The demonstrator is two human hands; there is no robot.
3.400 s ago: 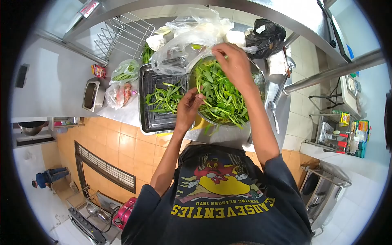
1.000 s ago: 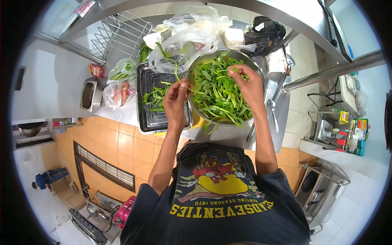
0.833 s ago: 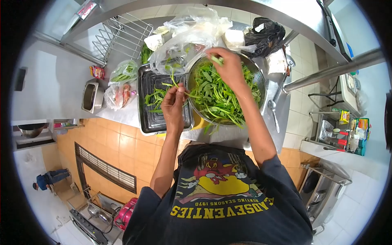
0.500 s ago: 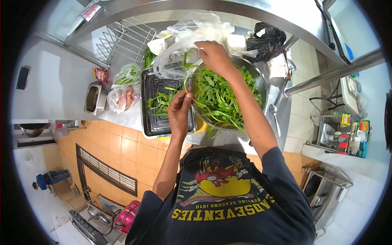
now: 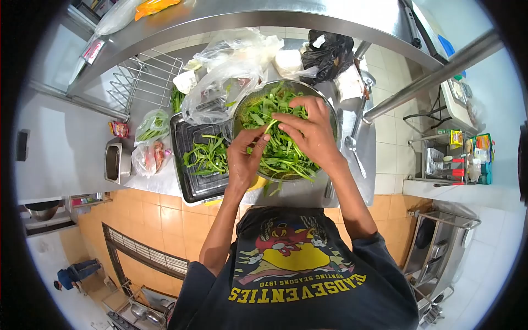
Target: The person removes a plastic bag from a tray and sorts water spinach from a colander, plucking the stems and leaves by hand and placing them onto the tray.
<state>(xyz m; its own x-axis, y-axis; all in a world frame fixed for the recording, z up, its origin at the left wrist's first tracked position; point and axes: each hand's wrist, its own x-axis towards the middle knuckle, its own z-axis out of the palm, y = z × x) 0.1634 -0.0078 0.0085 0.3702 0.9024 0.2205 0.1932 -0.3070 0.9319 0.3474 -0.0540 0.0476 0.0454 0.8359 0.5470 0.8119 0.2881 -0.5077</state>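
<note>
Over a round metal strainer heaped with leafy green stems, my two hands meet at one green stem. My left hand pinches it between thumb and fingers, at the strainer's left side. My right hand comes in from the right, thumb and fingertips closed on the stem's upper part. To the left of the strainer lies a black tray with a smaller pile of picked greens. Clear plastic bags overlap the tray's far edge.
A black plastic bag and white bundles stand behind the strainer. A spoon lies to the right. At left are a wire rack, a metal container and bagged food. A steel shelf spans above. Another person stands far off.
My right hand has come down from the plastic bag to meet my left hand over the strainer. The upright leafy stem has been lowered. The camera view has shifted slightly.
</note>
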